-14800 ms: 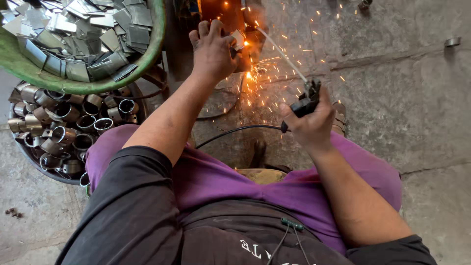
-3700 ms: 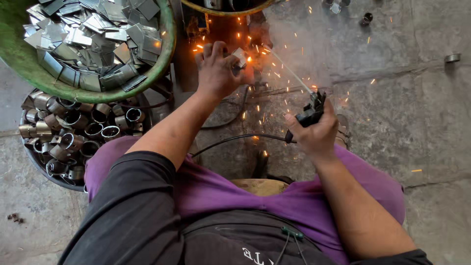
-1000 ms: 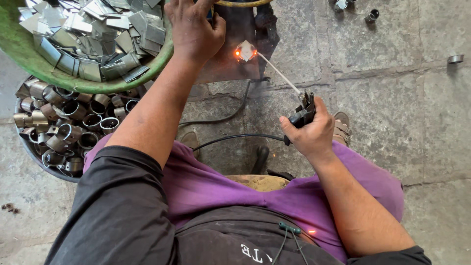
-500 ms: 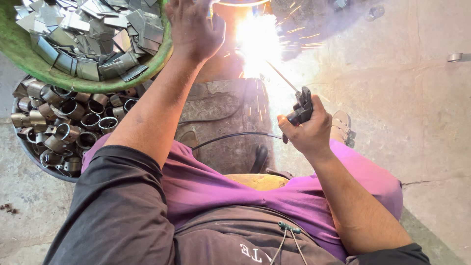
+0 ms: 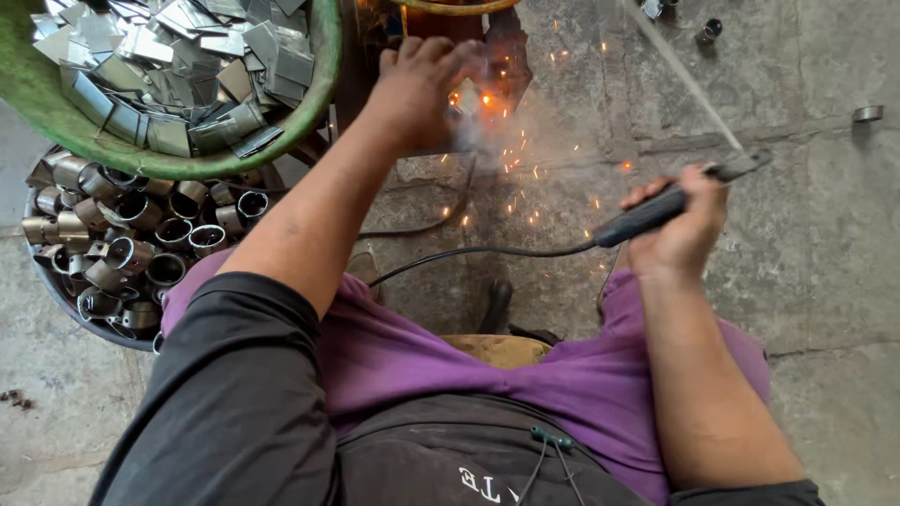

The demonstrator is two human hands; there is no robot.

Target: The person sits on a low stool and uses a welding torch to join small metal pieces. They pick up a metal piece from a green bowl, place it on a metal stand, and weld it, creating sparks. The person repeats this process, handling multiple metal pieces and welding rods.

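- A green basin (image 5: 323,66) sits at the upper left, heaped with flat and bent grey sheet-metal pieces (image 5: 178,66).
- Below it and partly under its rim, a dark round tub (image 5: 84,305) holds short metal tube sections (image 5: 122,234), most lying with their open ends showing.
- The left hand (image 5: 417,89) reaches forward past the basin's rim, palm down, fingers (image 5: 412,52) curled over a small workpiece (image 5: 466,98) on a dark metal stand; the hand covers most of the piece, so how tight the hold is cannot be told.
- Just right of those fingers an orange glowing spot (image 5: 487,98) shows on the workpiece, with pale smoke beside it and sparks (image 5: 525,173) scattered down over the concrete floor (image 5: 825,281).
- The right hand (image 5: 680,225) is wrapped closed around the dark handle of an electrode holder (image 5: 656,206), well to the right of the workpiece.
- A thin welding rod (image 5: 680,75) rises from the holder's tip up and to the left, its end well apart from the glowing spot.
- A black cable (image 5: 469,253) runs from the holder's rear leftward over the purple trousers (image 5: 450,356).
- Loose small metal rings (image 5: 867,113) lie on the floor at the upper right.
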